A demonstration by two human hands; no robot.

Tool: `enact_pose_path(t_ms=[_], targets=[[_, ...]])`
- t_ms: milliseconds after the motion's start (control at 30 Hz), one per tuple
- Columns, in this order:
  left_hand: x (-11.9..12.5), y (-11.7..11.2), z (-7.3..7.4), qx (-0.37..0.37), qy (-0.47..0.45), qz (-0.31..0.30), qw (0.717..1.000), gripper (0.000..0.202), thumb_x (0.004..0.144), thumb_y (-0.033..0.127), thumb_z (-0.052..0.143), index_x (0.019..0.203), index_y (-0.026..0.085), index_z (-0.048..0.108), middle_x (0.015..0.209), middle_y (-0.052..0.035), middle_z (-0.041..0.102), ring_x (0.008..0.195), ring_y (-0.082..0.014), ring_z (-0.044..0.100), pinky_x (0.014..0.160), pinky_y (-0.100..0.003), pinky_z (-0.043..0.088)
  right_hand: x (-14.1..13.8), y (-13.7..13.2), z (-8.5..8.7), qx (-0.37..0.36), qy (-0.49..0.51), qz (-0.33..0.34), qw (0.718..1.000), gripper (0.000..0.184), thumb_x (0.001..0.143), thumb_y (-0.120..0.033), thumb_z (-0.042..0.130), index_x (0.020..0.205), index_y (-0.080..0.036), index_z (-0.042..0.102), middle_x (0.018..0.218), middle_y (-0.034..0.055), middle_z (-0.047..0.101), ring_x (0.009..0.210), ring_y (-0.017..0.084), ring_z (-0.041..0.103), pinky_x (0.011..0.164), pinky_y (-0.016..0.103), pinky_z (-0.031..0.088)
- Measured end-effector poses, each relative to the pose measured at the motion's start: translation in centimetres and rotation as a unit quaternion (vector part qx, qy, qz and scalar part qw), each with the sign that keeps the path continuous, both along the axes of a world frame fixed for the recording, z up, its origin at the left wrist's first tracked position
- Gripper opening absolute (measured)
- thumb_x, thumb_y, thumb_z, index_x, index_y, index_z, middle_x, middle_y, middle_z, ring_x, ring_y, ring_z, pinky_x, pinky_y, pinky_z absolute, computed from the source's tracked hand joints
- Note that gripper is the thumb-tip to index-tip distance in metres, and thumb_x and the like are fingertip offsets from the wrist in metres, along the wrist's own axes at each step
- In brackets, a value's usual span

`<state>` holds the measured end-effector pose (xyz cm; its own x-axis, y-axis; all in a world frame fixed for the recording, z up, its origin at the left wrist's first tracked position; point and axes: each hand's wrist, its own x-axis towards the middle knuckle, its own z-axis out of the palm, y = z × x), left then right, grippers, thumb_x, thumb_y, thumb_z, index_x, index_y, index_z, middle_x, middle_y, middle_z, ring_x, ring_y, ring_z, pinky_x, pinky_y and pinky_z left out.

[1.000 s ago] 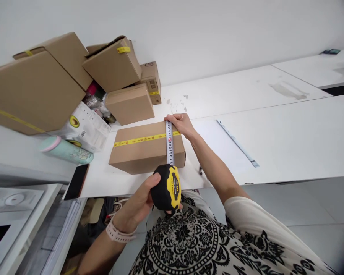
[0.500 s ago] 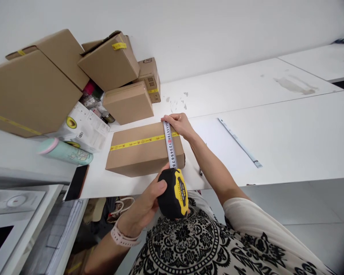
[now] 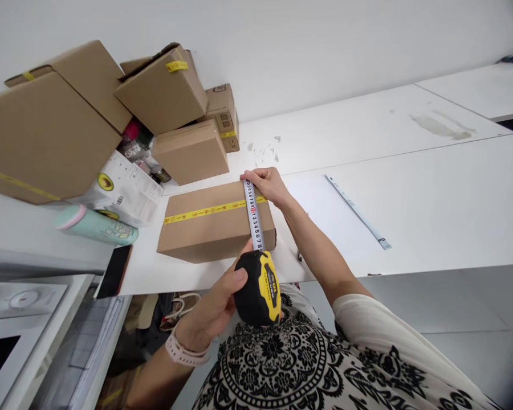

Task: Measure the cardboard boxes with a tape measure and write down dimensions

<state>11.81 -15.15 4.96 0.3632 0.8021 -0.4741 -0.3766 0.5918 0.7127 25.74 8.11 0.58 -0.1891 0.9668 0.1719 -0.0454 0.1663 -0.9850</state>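
A brown cardboard box (image 3: pixel 205 233) with a strip of yellow printed tape lies on the white table in front of me. My left hand (image 3: pixel 226 293) is wrapped round the black and yellow case of a tape measure (image 3: pixel 257 289), just off the box's near edge. From the case, the metal blade (image 3: pixel 255 222) runs across the box top near its right end. At the far edge of the box, my right hand (image 3: pixel 267 182) pinches the blade's end between thumb and fingers. The fingers under the case are hidden.
Several cardboard boxes (image 3: pixel 162 97) are stacked at the back left. A mint bottle (image 3: pixel 98 225) lies beside a white carton (image 3: pixel 130 191), and a dark phone-like slab (image 3: pixel 114 272) rests at the table's edge. White paper (image 3: pixel 329 222) with a pale strip (image 3: pixel 359 213) lies to the right.
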Motion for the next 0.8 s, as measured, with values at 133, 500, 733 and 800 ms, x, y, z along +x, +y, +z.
enact_pose_path(t_ms=[133, 500, 733, 800], targets=[[0.1, 0.2, 0.2, -0.005, -0.007, -0.011, 1.0, 0.101, 0.08, 0.055, 0.078, 0.163, 0.039, 0.022, 0.154, -0.011, 0.049, 0.115, -0.0355, 0.065, 0.09, -0.053, 0.06, -0.2, 0.2, -0.3, 0.006, -0.006, -0.005, 1.0, 0.039, 0.082, -0.052, 0.072, 0.061, -0.02, 0.069, 0.055, -0.0011, 0.056, 0.062, 0.015, 0.053, 0.057, 0.029, 0.037], [-1.4, -1.5, -0.7, 0.137, 0.156, -0.033, 0.978, 0.116, 0.071, 0.043, 0.088, 0.163, 0.025, 0.02, 0.123, -0.0135, 0.066, 0.099, -0.0281, 0.065, 0.086, -0.04, 0.052, 2.1, -9.4, 4.0, 0.191, -0.081, -0.013, 0.978, 0.044, 0.1, -0.055, 0.044, 0.097, -0.035, 0.082, 0.104, 0.0033, 0.077, 0.122, 0.026, 0.064, 0.105, 0.047, 0.05], [-3.1, -2.0, 3.0, 0.285, 0.36, 0.041, 0.888, 0.12, 0.06, 0.024, 0.092, 0.161, 0.032, 0.028, 0.126, -0.0073, 0.066, 0.106, -0.0289, 0.063, 0.092, -0.036, 0.05, 3.3, -17.4, 1.7, 0.27, -0.073, 0.049, 0.959, 0.04, 0.102, -0.052, 0.042, 0.137, -0.049, 0.061, 0.132, -0.003, 0.072, 0.128, 0.023, 0.062, 0.108, 0.051, 0.05], [-4.0, -1.0, 3.9, 0.344, 0.46, 0.096, 0.813, 0.106, 0.057, 0.028, 0.092, 0.152, 0.028, 0.044, 0.13, -0.0081, 0.065, 0.112, -0.0308, 0.062, 0.093, -0.037, 0.051, 4.6, -16.7, -0.5, 0.226, -0.085, -0.088, 0.966, 0.039, 0.101, -0.052, 0.043, 0.132, -0.043, 0.065, 0.126, 0.0018, 0.074, 0.119, 0.024, 0.067, 0.101, 0.049, 0.053]])
